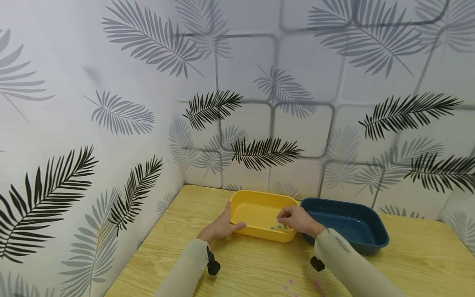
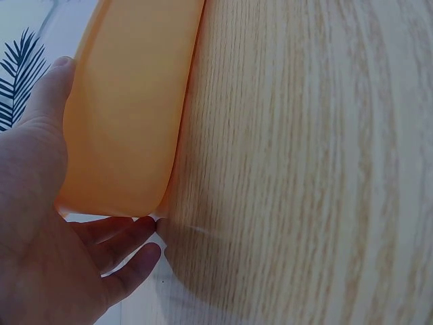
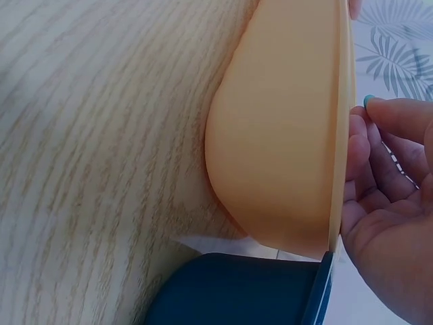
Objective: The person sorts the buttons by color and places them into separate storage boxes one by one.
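A yellow plastic tub point(image 1: 256, 233) stands on the wooden table. My left hand point(image 1: 222, 224) holds its left front corner, the thumb along the front rim and the fingers around the end wall. Over the tub's right end, my right hand point(image 1: 297, 218) pinches a small blue piece point(image 3: 369, 101) between thumb and fingertips. Small blue pieces point(image 1: 272, 228) lie on the tub's floor beneath that hand. The held piece's exact shape is mostly hidden by the fingers.
A dark blue tub point(image 1: 361, 245) stands close against the yellow one on the right, partly behind the right forearm. Several small pink pieces point(image 1: 291, 281) lie on the table point(image 1: 252, 268) near its front. A leaf-patterned wall point(image 1: 252, 123) rises behind the table and along its left.
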Demonstrator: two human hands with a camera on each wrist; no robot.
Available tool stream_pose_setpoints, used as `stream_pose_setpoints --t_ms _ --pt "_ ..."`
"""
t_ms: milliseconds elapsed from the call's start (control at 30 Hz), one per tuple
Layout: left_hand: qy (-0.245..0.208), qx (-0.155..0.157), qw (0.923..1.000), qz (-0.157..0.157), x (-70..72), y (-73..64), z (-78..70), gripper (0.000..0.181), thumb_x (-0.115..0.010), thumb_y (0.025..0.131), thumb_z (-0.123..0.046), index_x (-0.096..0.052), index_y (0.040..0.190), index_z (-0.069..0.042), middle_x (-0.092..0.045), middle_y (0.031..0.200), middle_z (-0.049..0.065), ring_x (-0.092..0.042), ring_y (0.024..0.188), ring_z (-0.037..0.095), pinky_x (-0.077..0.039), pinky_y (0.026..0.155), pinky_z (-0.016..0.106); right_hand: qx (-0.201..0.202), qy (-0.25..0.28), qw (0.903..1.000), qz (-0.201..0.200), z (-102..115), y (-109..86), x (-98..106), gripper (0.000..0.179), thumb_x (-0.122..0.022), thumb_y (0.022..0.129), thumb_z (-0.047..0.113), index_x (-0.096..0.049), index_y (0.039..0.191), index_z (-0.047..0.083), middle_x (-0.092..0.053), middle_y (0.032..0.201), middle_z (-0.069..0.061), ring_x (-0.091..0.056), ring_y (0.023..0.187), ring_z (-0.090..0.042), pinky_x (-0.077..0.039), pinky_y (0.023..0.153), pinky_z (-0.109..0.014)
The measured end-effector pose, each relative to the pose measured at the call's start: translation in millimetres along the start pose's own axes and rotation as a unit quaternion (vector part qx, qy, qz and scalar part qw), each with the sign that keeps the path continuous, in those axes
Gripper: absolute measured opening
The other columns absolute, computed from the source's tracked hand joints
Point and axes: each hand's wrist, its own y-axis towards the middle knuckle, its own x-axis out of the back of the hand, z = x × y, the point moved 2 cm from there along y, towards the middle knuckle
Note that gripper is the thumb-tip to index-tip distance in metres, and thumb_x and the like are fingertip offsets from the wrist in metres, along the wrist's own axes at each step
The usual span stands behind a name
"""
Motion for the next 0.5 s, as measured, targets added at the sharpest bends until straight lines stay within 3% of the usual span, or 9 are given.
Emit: stream_pose_setpoints --t_ms 167,500 --pt "-0.007 0.009 0.9999 0.001 -0.7 0.1 1.8 0.107 -0.066 0.087 -0.044 0.013 0.150 -0.007 -0.010 0.154 0.022 -0.018 0.140 0.035 -0.016 0.111 0.050 -0.012 0.007 0.9999 0.003 0.6 2.9 2.4 0.016 -0.060 0.093 0.010 -0.066 0.103 -0.001 -0.063 0.089 -0.015 -0.058 0.076 -0.027 -0.050 0.069 -0.041" --pt "-0.005 0.014 0.9999 -0.001 -0.6 1.2 3.5 0.109 -0.066 0.086 -0.046 0.013 0.150 -0.008 -0.012 0.155 0.021 -0.019 0.140 0.034 -0.017 0.111 0.050 -0.037 0.040 0.9985 0.001 3.5 11.3 4.7 0.019 -0.060 0.093 0.009 -0.065 0.106 -0.003 -0.063 0.093 -0.017 -0.060 0.083 -0.035 -0.052 0.072 -0.043"
